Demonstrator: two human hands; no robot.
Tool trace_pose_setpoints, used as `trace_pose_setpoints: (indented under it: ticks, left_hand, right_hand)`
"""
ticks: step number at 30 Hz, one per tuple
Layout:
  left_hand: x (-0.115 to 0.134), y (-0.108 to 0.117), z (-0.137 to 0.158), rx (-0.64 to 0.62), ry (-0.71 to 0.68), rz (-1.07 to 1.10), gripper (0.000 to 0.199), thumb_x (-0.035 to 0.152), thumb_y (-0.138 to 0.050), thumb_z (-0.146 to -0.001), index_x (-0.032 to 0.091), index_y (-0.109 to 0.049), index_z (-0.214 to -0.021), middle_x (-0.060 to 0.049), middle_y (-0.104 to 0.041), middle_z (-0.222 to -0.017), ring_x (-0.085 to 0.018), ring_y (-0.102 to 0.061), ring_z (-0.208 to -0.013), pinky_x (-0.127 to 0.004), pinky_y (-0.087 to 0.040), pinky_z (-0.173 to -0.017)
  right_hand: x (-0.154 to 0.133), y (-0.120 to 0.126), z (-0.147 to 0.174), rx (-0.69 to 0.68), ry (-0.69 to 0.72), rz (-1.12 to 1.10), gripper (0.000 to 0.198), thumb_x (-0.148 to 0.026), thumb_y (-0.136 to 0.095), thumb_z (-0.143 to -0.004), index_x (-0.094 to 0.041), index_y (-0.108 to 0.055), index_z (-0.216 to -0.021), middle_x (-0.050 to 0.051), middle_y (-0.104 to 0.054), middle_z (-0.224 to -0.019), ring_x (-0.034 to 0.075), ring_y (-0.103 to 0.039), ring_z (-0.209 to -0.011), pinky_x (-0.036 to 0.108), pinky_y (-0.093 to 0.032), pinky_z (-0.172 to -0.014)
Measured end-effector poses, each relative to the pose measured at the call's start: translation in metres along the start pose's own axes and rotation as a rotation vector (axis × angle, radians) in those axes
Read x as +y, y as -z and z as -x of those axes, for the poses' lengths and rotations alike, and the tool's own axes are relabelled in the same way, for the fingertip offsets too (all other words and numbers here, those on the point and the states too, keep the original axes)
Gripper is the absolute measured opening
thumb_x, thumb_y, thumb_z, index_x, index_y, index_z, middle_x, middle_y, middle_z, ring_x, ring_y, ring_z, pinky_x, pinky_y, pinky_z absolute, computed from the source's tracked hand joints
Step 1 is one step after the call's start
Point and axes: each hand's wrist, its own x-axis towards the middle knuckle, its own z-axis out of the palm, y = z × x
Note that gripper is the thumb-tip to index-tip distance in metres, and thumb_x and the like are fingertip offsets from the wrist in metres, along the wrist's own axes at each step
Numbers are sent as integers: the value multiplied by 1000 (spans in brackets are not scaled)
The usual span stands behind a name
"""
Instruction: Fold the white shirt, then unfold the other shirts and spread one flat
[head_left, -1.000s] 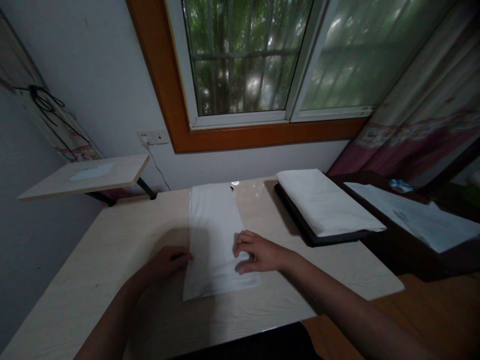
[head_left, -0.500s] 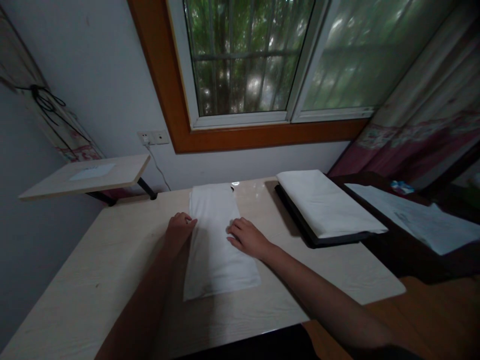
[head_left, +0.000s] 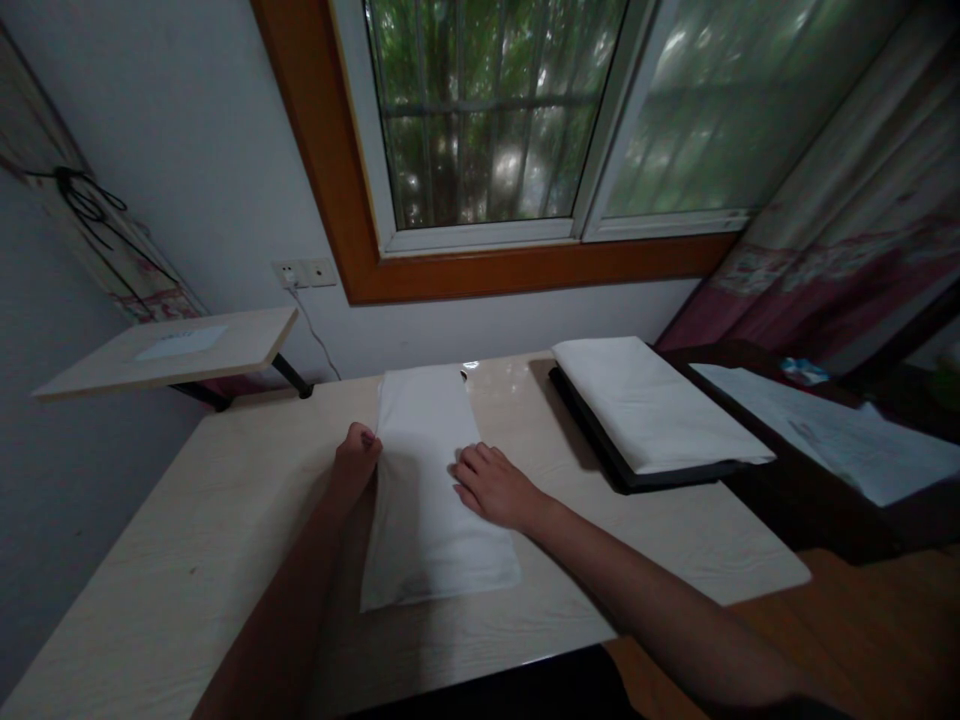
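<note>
One white cloth [head_left: 431, 540], folded into a long panel, lies on the pale wood-grain table [head_left: 247, 470], its far end near the table's back edge. The person's left hand [head_left: 356, 460] is at the cloth's left edge, thumb and fingers together, pinching the border, where the fabric puckers slightly. The right hand [head_left: 495, 488] rests palm down over the right edge, its curved fingers on the fabric and its thumb a little apart from them, gripping nothing.

To the right, well apart from the panel, another white cloth [head_left: 652, 405] lies on a flat black object [head_left: 592, 445] (only its rim shows, so what it is cannot be told). Beyond that, a white sheet [head_left: 832, 430] is spread on a dark surface. At the left, a raised shelf [head_left: 247, 345] carries a pale paper [head_left: 180, 342], and behind the table is a window [head_left: 495, 130].
</note>
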Motion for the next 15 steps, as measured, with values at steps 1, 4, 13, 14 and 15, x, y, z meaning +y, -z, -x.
trace_pose_setpoints:
  ticks: [1, 4, 13, 14, 15]
  left_hand:
    - [0, 0, 1, -6, -5, 2, 13, 23, -51, -87, 21, -52, -99, -1, -63, -81, -17, -63, -74, -29, -47, -72]
    - [1, 2, 6, -19, -34, -17, 30, 15, -50, -85, 19, -52, -115, -4, -63, -88, -19, -63, -79, -31, -47, -76]
    - [12, 10, 15, -20, -359, -217, 29, 15, -51, -87, 23, -67, -109, -10, -59, -108, -26, -57, -103, -41, -44, -97]
    - [13, 9, 15, -22, -397, -227, 26, 18, -52, -89, 22, -68, -109, -10, -60, -108, -27, -55, -103, -42, -43, -98]
    - [14, 8, 15, -36, -433, -244, 23, 21, -53, -90, 22, -68, -107, -10, -61, -107, -28, -54, -102, -44, -43, -98]
  right_hand:
    - [-1, 0, 1, -1, 2, -2, 23, -34, -49, -100, -20, -59, -116, 12, -57, -112, 27, -46, -104, 40, -40, -87]
    - [-3, 1, 4, 0, 4, -15, 23, -33, -49, -100, -20, -59, -117, 12, -57, -113, 27, -45, -105, 41, -40, -88]
    - [-4, 3, 7, -2, 17, -13, 25, -34, -47, -101, -19, -59, -117, 12, -57, -111, 28, -45, -103, 42, -40, -87]
    - [-4, 3, 6, -3, 20, -8, 25, -34, -47, -101, -19, -59, -117, 12, -57, -111, 28, -45, -103, 42, -40, -87]
    - [-5, 3, 6, -2, 20, -5, 25, -34, -47, -101, -19, -59, -117, 12, -57, -111, 28, -45, -103, 42, -40, -87]
